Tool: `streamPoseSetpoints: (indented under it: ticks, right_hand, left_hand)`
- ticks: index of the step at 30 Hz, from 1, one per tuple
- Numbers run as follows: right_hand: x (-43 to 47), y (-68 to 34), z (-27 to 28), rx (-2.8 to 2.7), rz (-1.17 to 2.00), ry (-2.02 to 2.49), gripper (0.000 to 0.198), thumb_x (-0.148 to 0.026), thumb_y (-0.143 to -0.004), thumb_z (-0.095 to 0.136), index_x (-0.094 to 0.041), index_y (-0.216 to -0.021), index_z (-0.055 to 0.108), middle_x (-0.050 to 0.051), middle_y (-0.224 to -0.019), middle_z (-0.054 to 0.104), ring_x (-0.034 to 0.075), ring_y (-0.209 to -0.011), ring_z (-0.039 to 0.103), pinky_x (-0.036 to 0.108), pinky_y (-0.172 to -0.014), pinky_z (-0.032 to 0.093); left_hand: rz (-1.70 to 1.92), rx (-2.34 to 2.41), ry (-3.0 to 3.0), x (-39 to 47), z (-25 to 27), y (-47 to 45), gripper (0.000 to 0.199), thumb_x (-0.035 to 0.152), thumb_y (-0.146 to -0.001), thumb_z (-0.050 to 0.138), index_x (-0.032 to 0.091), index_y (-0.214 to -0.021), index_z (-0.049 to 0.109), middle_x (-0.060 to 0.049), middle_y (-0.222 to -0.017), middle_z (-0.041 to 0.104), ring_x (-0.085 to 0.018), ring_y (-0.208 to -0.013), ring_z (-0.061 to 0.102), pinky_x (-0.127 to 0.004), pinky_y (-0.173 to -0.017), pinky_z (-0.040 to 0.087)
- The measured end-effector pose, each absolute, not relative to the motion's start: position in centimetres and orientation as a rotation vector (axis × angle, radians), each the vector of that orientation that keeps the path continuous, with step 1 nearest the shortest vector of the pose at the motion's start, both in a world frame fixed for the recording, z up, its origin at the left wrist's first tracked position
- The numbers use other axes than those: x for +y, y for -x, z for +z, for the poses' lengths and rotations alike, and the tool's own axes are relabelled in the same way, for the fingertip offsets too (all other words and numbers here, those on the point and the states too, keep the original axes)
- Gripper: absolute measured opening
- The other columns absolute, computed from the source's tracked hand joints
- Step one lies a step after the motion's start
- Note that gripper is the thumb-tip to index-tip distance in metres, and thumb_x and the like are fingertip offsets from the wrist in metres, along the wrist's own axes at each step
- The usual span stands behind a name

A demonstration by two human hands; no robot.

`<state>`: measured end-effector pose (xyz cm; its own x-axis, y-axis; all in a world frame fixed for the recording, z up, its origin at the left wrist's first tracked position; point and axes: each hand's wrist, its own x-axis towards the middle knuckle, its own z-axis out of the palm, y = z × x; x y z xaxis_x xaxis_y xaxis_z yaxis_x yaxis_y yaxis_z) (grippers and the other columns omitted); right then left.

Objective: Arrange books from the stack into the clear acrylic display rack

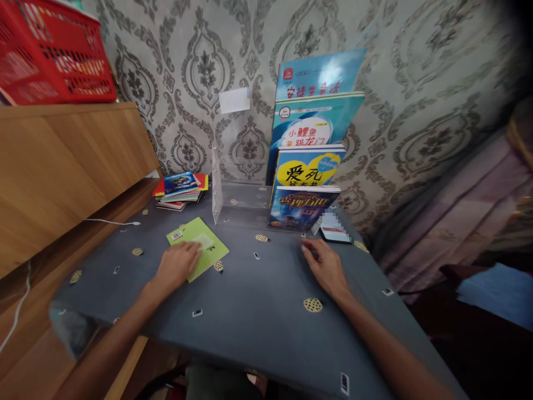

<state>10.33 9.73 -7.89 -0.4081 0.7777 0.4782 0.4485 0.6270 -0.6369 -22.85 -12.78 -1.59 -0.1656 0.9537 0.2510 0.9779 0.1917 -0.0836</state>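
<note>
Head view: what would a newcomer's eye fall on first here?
The colourful upright books stand out first, in tiers right of centre before the patterned wall. Next comes the lime-green booklet left of centre, flat on the table beneath the left hand, then the red basket in the upper left corner.

l. hand [177, 262] on booklet [211, 258], booklet on tbl. [258, 300]; bk. pile [181, 186] behind l. hand. r. hand [325, 265] over tbl.; phone [336, 234] just behind, to its r.; upright bks. [306, 206] in rack [217, 191] beyond r. hand; rack's l. end betw. hands, farther back. cabinet [79, 166] w/ basket [50, 58] on top, l. of both hands.
</note>
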Motion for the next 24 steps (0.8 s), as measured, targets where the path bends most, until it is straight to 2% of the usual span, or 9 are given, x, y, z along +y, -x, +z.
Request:
streamPoseSetpoints:
  ticks: [3,6,10,15,20,24]
  right_hand:
    - [9.5,-10.2,-7.8,-2.062,0.519,0.951,0.031,-0.035,-0.092,0.047,-0.019,-0.104,0.07,0.01,-0.093,0.069,0.025,-0.082,0.067,0.039,-0.072,0.056]
    - [9.2,-10.1,-7.5,-2.092,0.502,0.94,0.03,-0.032,-0.093,0.046,-0.019,-0.102,0.072,0.01,-0.094,0.07,0.024,-0.08,0.067,0.038,-0.073,0.056]
    - [8.4,-9.6,-7.1,-2.195,0.458,0.864,0.028,-0.028,-0.094,0.047,-0.019,-0.1,0.073,0.009,-0.092,0.072,0.024,-0.082,0.068,0.039,-0.077,0.056]
    - [6.5,-8.5,-6.6,-2.317,0.522,0.604,0.026,-0.026,-0.098,0.05,-0.021,-0.096,0.075,0.01,-0.104,0.077,0.024,-0.1,0.07,0.041,-0.091,0.055]
    - [3.8,-7.1,-6.2,-2.456,0.644,0.315,0.028,-0.028,-0.097,0.056,-0.018,-0.118,0.071,0.012,-0.129,0.07,0.024,-0.127,0.062,0.044,-0.108,0.047]
    - [2.8,-6.5,-6.4,-2.527,0.65,0.18,0.03,-0.027,-0.097,0.058,-0.015,-0.122,0.069,0.014,-0.128,0.07,0.023,-0.129,0.059,0.043,-0.112,0.044]
  left_hand:
    - [-0.12,-2.41,1.611,-10.6,-2.0,27.3,0.037,0.027,-0.099,0.042,0.016,-0.129,0.059,-0.017,-0.138,0.06,-0.03,-0.122,0.06,-0.044,-0.102,0.048]
    - [-0.137,-2.591,1.55,-9.2,-3.6,30.7,0.043,0.033,-0.098,0.039,0.016,-0.133,0.056,-0.015,-0.132,0.064,-0.028,-0.119,0.063,-0.042,-0.102,0.049]
    - [-0.291,-2.495,1.682,-9.3,-6.2,32.2,0.047,0.039,-0.097,0.037,0.017,-0.135,0.056,-0.012,-0.135,0.065,-0.027,-0.123,0.062,-0.043,-0.107,0.047]
    - [-0.472,-2.296,1.869,-10.4,-8.3,29.0,0.052,0.045,-0.097,0.036,0.017,-0.135,0.059,-0.013,-0.14,0.063,-0.029,-0.132,0.057,-0.048,-0.112,0.046]
    - [-0.571,-2.09,2.124,-9.9,-8.8,23.5,0.05,0.044,-0.102,0.033,0.02,-0.14,0.056,-0.01,-0.146,0.058,-0.026,-0.137,0.053,-0.049,-0.115,0.043]
    - [-0.569,-1.944,2.317,-7.9,-8.6,19.3,0.046,0.04,-0.103,0.035,0.023,-0.142,0.054,-0.009,-0.148,0.056,-0.023,-0.139,0.051,-0.048,-0.118,0.04]
